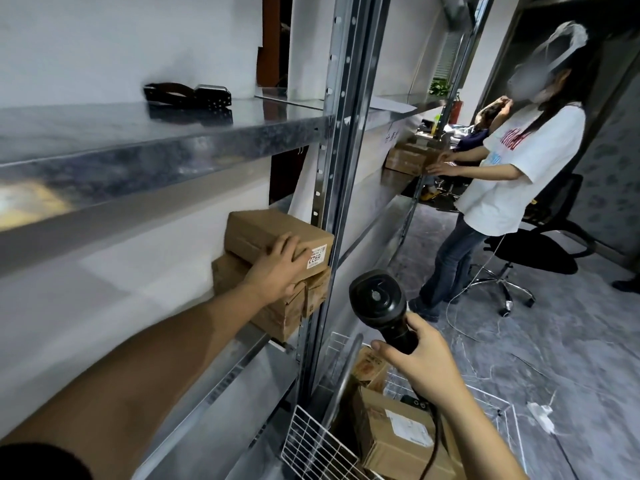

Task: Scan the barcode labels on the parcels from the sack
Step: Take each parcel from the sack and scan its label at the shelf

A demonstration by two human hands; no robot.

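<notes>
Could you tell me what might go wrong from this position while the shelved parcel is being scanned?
1. The left hand rests on the top parcel right beside its label; fingers could block the read.
2. The lower boxes overhang the shelf edge, so pressing may tip the stack.
3. The scanner in the right hand trails a cable across the wire basket, where it could snag.

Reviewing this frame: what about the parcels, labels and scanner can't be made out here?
Head view only:
- Top box: the left hand covers part of its front; the label shows "6922", but its smaller print is too small to read.
- Lower boxes: partly hidden by the arm and the top box.
- Scanner, gripped by the right hand: its window faces away.
- Cart parcel: label blurred, cut off by the bottom edge.
</notes>
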